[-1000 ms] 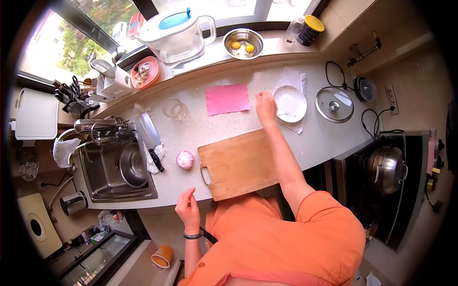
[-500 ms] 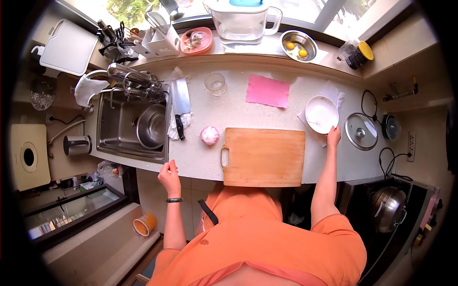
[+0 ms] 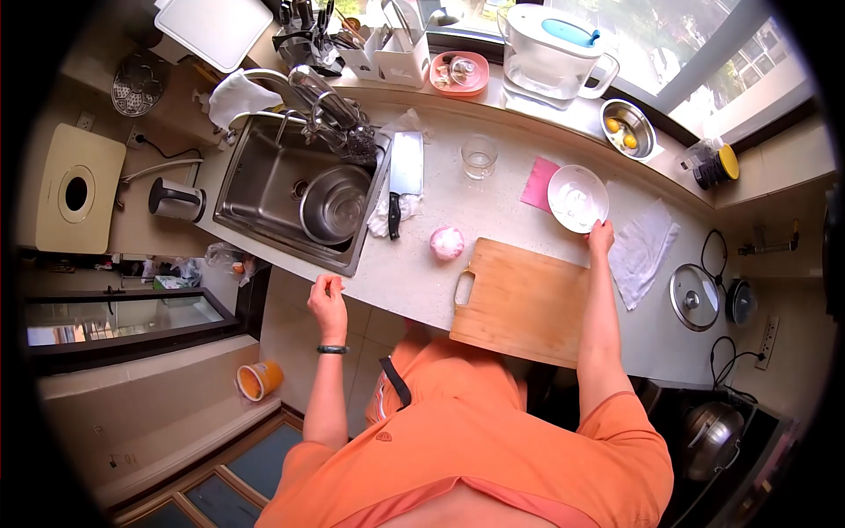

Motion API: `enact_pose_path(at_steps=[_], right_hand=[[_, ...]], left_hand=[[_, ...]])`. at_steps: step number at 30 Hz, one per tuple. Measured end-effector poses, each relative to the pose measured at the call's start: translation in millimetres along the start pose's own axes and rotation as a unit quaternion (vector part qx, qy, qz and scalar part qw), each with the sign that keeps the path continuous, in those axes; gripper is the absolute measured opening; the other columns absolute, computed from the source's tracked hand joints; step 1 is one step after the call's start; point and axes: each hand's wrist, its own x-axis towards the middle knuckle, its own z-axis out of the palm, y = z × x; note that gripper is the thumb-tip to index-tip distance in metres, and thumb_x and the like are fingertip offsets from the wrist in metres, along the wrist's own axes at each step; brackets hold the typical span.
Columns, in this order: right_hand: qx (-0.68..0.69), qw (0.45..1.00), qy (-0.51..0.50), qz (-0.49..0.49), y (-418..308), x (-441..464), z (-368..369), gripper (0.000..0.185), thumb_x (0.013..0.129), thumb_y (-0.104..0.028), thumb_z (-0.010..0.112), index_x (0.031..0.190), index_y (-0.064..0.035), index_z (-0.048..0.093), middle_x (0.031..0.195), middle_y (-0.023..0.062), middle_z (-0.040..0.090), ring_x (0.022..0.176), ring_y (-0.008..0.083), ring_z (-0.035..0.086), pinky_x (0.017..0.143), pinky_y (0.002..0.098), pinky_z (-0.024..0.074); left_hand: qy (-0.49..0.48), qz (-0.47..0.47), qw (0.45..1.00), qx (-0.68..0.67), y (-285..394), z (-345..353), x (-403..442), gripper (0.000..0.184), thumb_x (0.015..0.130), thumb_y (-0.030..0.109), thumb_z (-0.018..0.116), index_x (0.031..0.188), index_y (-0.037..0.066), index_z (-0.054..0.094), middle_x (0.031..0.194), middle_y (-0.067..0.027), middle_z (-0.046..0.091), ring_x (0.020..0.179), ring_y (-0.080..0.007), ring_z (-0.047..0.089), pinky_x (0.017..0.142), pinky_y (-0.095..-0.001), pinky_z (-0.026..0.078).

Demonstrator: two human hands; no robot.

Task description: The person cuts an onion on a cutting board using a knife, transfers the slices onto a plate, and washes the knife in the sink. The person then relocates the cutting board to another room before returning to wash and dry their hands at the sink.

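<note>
My right hand (image 3: pixel 600 236) grips the near rim of a white bowl (image 3: pixel 576 195). The bowl overlaps the right part of a pink cloth (image 3: pixel 537 183) from this view; I cannot tell whether it touches it. Right of that hand lies a crumpled white cloth (image 3: pixel 645 251). A wooden cutting board (image 3: pixel 519 304) is just below, partly covered by my right forearm. My left hand (image 3: pixel 327 301) hangs by the counter's front edge near the sink, fingers curled in, with nothing visible in them. A pink-and-white round thing (image 3: pixel 446 243) sits left of the board.
A cleaver (image 3: pixel 406 167) lies beside the sink (image 3: pixel 255 211), which holds a metal pot (image 3: pixel 337 207). A glass (image 3: pixel 479 158) stands behind the board. On the sill are a metal bowl with egg yolks (image 3: pixel 628 130) and a water pitcher (image 3: pixel 550 57). A glass lid (image 3: pixel 694 297) lies far right.
The bowl, held in my right hand, has moved left off the white cloth to over the pink cloth. The view has turned, shifting the counter; my left hand stays near the front edge.
</note>
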Motion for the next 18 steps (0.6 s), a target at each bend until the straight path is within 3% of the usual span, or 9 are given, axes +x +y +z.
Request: enact_pose_path(at_steps=[5,6,7,8,9,11,13,15,18], right_hand=[[-0.027,0.997,0.019,0.075,-41.5,-31.1,-24.0,0.034,0.096,-0.034,0.054,0.098,-0.0007,0.058,0.076,0.0179,0.068,0.059,0.0272,0.067,0.060,0.0401,0.0513],[-0.031,0.996,0.024,0.077,-59.6,-52.1,-28.8,0.034,0.096,-0.034,0.054,0.098,-0.0007,0.058,0.076,0.0179,0.068,0.059,0.0272,0.067,0.060,0.0401,0.0513],[-0.079,0.992,0.100,-0.023,-83.3,-80.2,-27.8,0.033,0.097,-0.034,0.054,0.098,-0.0011,0.058,0.075,0.0184,0.066,0.062,0.0291,0.066,0.062,0.0406,0.0508],[-0.126,0.969,0.175,-0.124,-113.0,-112.0,-23.8,0.033,0.097,-0.034,0.055,0.099,-0.0014,0.057,0.074,0.0189,0.065,0.065,0.0310,0.066,0.064,0.0411,0.0503],[-0.034,0.985,0.064,-0.156,-150.4,-156.6,-12.7,0.024,0.095,-0.023,0.058,0.098,0.0004,0.056,0.086,0.0222,0.065,0.079,0.0395,0.063,0.069,0.0463,0.0484],[0.029,0.962,-0.054,-0.266,-206.5,-242.6,43.2,0.015,0.089,-0.013,0.064,0.093,0.0006,0.059,0.089,0.0205,0.063,0.082,0.0388,0.061,0.073,0.0445,0.0496],[0.043,0.945,-0.140,-0.291,-236.5,-302.9,116.4,0.021,0.084,-0.011,0.066,0.100,0.0004,0.058,0.097,0.0213,0.061,0.091,0.0383,0.061,0.078,0.0447,0.0503],[0.028,0.931,-0.153,-0.331,-253.9,-332.2,180.3,0.029,0.082,-0.012,0.068,0.104,0.0010,0.055,0.102,0.0229,0.058,0.097,0.0397,0.059,0.082,0.0458,0.0500],[-0.080,0.946,-0.151,-0.276,-282.8,-350.7,223.7,0.042,0.077,-0.015,0.071,0.108,0.0024,0.049,0.106,0.0240,0.055,0.100,0.0423,0.057,0.085,0.0484,0.0503]], left_hand=[[0.020,-0.099,0.991,0.093,-68.6,-38.2,27.3,0.040,0.096,0.025,0.061,0.065,0.000,0.054,0.057,-0.0070,0.055,0.057,-0.0235,0.051,0.055,-0.0381,0.041],[0.021,-0.090,0.992,0.092,-74.0,-48.1,38.0,0.036,0.095,0.023,0.063,0.067,0.001,0.055,0.060,-0.0066,0.056,0.063,-0.0233,0.053,0.059,-0.0388,0.043],[0.022,-0.080,0.993,0.088,-79.3,-57.1,50.7,0.031,0.093,0.020,0.065,0.069,0.002,0.057,0.063,-0.0063,0.058,0.068,-0.0232,0.055,0.064,-0.0395,0.044],[0.031,0.015,0.989,0.143,-105.8,-64.3,64.1,0.017,0.086,0.011,0.069,0.102,0.007,0.066,0.092,-0.0097,0.066,0.095,-0.0265,0.057,0.083,-0.0417,0.045],[0.045,0.054,0.972,0.223,-91.0,-71.8,73.1,0.071,0.082,0.002,0.069,0.145,0.013,0.040,0.134,-0.0158,0.053,0.123,-0.0339,0.047,0.104,-0.0436,0.037],[0.038,-0.009,0.977,0.212,-112.5,-74.2,99.4,0.096,0.081,-0.002,0.067,0.156,0.016,0.010,0.152,-0.0202,0.032,0.138,-0.0377,0.033,0.113,-0.0447,0.029],[-0.036,-0.003,0.997,0.067,-114.0,-80.5,124.2,0.094,0.082,-0.003,0.065,0.156,0.015,0.011,0.154,-0.0232,0.028,0.140,-0.0381,0.030,0.116,-0.0455,0.025],[-0.082,0.000,0.996,0.028,-108.4,-87.2,137.7,0.087,0.083,-0.003,0.062,0.155,0.012,0.015,0.149,-0.0235,0.037,0.137,-0.0373,0.037,0.111,-0.0446,0.032],[-0.108,-0.002,0.994,-0.009,-117.3,-97.8,146.0,0.077,0.085,-0.003,0.059,0.153,0.009,0.023,0.142,-0.0243,0.046,0.132,-0.0366,0.045,0.107,-0.0439,0.036]])
